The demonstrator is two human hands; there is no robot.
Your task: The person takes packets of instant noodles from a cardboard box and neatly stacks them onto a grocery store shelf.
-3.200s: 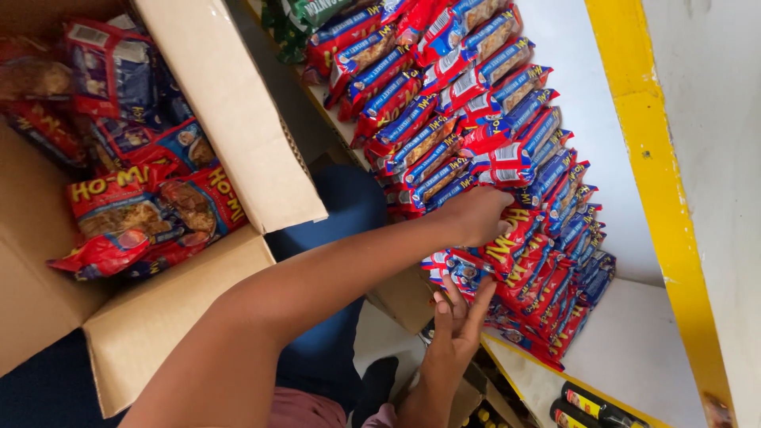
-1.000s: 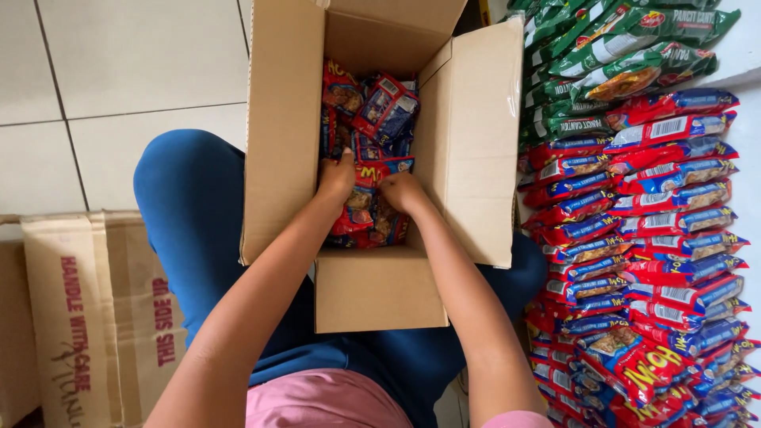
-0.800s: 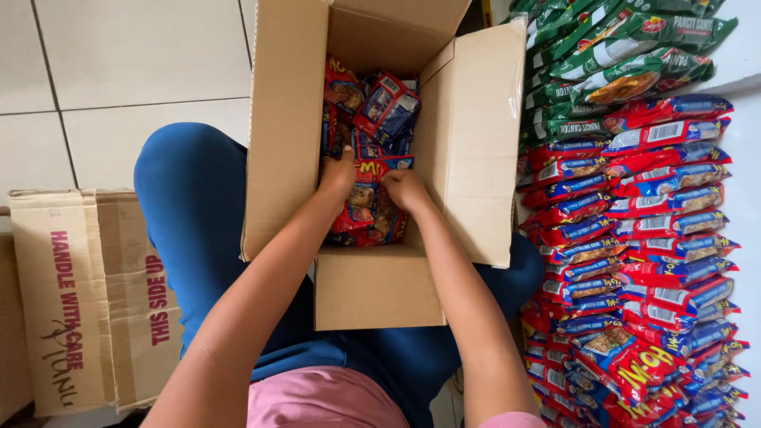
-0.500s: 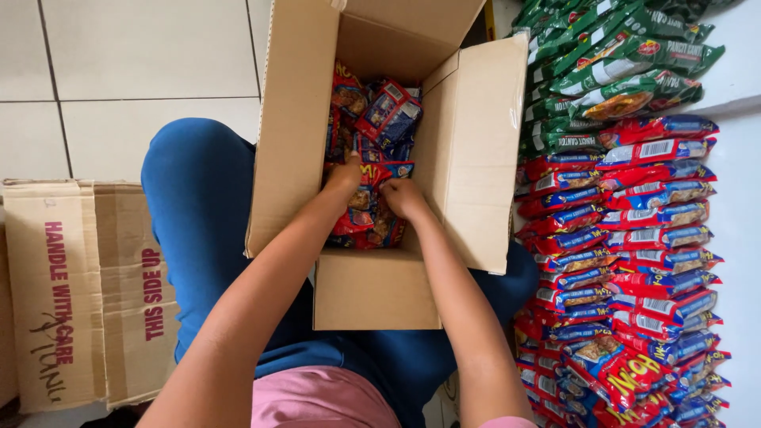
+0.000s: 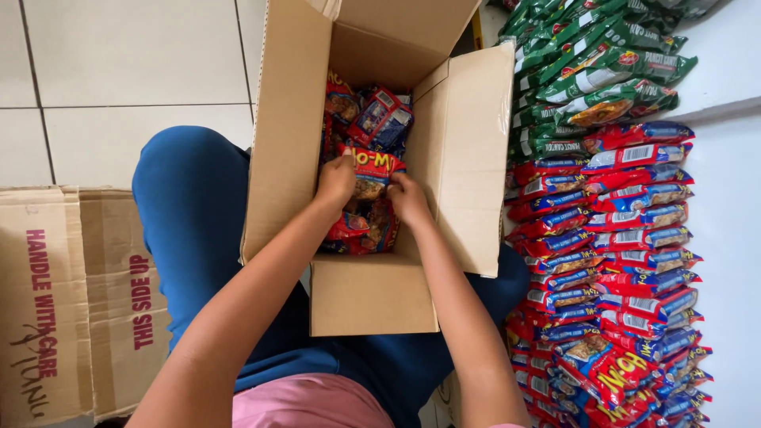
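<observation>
An open cardboard box [image 5: 468,166] rests between my knees, holding several red and blue noodle packets [image 5: 379,119]. Both my hands are down inside it. My left hand [image 5: 336,181] and my right hand [image 5: 409,198] grip the two ends of one red packet [image 5: 371,165] lying on top of the pile. A row of red packets [image 5: 626,261] stands on edge on the white shelf [image 5: 725,222] to my right, with green packets [image 5: 594,71] further along the row.
A flattened cardboard box [image 5: 75,301] with red lettering lies on the tiled floor [image 5: 119,71] at my left. My blue-trousered legs [image 5: 190,214] flank the open box. The box flaps stand up on all sides.
About three seconds ago my hands were at the shelf row of packets. Since a second ago they have stayed inside the box, lifting a red packet slightly; the view has shifted a little.
</observation>
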